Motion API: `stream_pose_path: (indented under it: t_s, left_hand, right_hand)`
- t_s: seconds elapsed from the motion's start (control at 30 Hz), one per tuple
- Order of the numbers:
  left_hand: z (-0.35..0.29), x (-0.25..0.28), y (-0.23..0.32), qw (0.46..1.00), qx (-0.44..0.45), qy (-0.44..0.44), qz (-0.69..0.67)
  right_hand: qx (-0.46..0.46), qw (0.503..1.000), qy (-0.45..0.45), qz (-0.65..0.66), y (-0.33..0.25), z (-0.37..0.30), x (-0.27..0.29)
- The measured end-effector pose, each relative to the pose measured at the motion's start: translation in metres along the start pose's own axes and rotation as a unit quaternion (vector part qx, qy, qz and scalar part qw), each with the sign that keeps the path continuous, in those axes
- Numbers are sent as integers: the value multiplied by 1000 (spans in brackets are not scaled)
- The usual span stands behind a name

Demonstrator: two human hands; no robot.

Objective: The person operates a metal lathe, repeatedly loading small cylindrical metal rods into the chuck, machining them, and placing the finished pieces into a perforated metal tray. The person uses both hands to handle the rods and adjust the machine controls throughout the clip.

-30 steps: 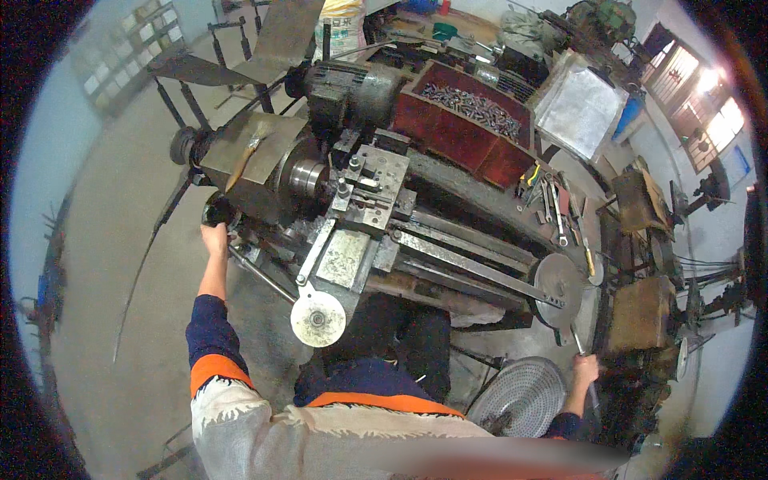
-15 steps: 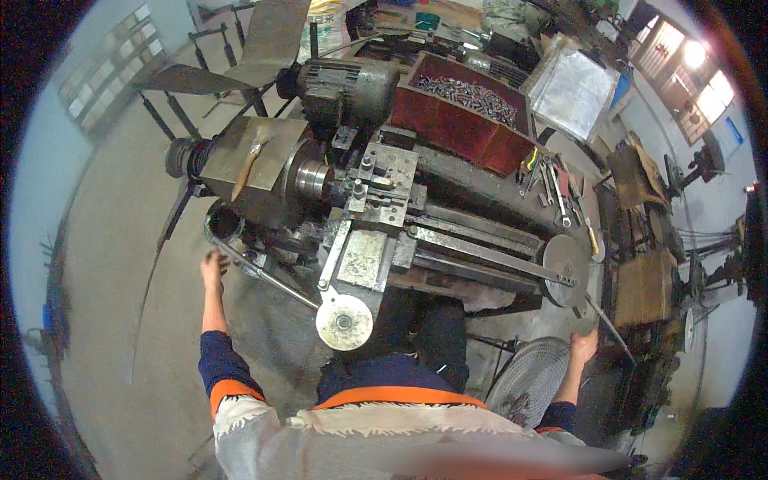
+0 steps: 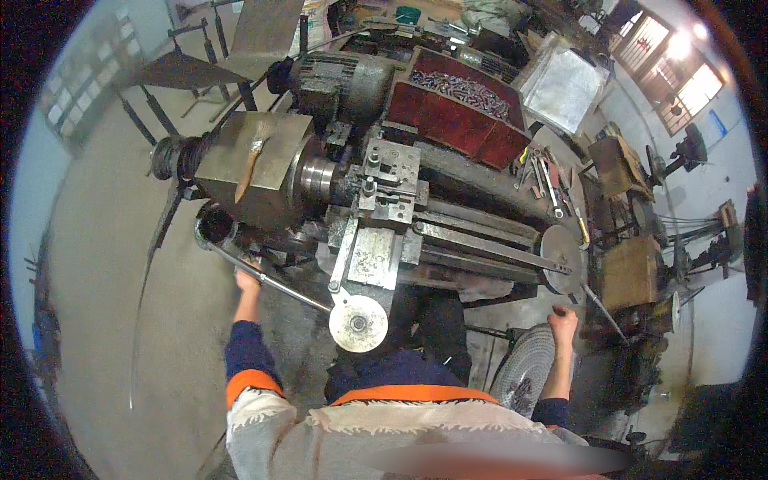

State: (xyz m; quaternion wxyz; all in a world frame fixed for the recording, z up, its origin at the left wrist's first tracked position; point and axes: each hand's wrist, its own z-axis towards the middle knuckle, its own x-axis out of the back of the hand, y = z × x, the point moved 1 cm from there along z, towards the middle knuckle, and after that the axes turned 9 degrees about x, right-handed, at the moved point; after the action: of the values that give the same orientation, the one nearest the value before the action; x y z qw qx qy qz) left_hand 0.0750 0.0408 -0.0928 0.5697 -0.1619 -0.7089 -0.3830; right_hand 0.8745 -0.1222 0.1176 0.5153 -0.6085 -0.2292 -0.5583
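Note:
My left hand (image 3: 249,280) is at the metal lever (image 3: 280,290) on the front left of a small lathe. The rod crosses its fingers, which are blurred and partly hidden, so their grip cannot be told. The lever runs to a round pale disc (image 3: 358,324). Below the right-hand disc (image 3: 562,260) and its rod handle (image 3: 602,312), my right hand (image 3: 563,320) is closed, with a small dark thing at its fingers that I cannot make out. Between the hands stand the lathe's chuck (image 3: 318,178) and tool slide (image 3: 390,180).
A wood-handled brush (image 3: 250,168) lies on the headstock. Behind are a motor (image 3: 342,84) and a dark red bin (image 3: 448,120) of small metal parts. Wrenches (image 3: 552,192) lie at right. A round perforated basket (image 3: 528,364) is beside my right forearm.
My left hand has moved right, from beside the lever's outer end to partway along the rod. My right hand has moved a little left and up, away from the right-hand rod handle.

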Motion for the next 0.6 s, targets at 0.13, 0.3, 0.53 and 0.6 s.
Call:
stream_pose_path:
  t_s: [0.13, 0.3, 0.53, 0.6]
  left_hand:
    - [-9, 75, -2, 978, -90, -90, 165]
    - [7, 78, -19, 983, -61, -90, 148]
    - [-19, 305, -12, 984, -90, 150, -22]
    - [-26, 354, -38, 960, -87, 264, 32]
  right_hand:
    - [137, 990, 38, 9, -78, 35, 35]
    - [293, 955, 22, 49, -209, 88, 35]
    - [600, 774, -51, 196, -451, 86, -22]
    - [656, 741, -92, 108, -509, 68, -37]
